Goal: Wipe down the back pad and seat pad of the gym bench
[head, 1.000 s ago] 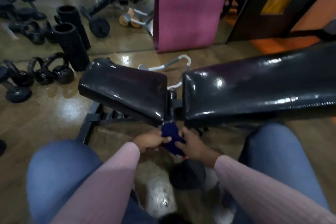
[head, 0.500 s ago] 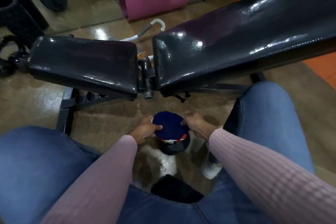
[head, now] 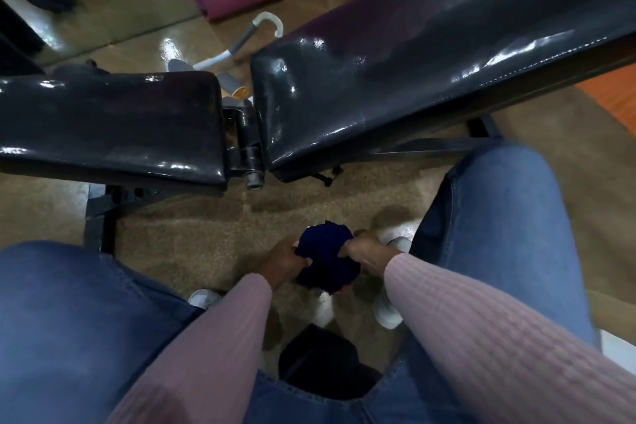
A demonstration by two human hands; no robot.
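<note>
Both hands, left hand (head: 284,263) and right hand (head: 364,253), apparently grip the bunched blue cloth (head: 325,256) low between the knees

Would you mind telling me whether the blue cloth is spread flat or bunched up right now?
Bunched up: the blue cloth is a crumpled wad gripped between the left hand and right hand, below the bench pads.

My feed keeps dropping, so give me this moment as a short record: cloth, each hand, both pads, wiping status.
cloth: dark blue cloth, bunched, held low over the floor between the knees
left hand: left hand grips the cloth's left side
right hand: right hand grips its right side
seat pad: seat pad, black, glossy, nothing on it
back pad: back pad, black, inclined, nothing on it
wiping status: cloth touches neither pad
</note>
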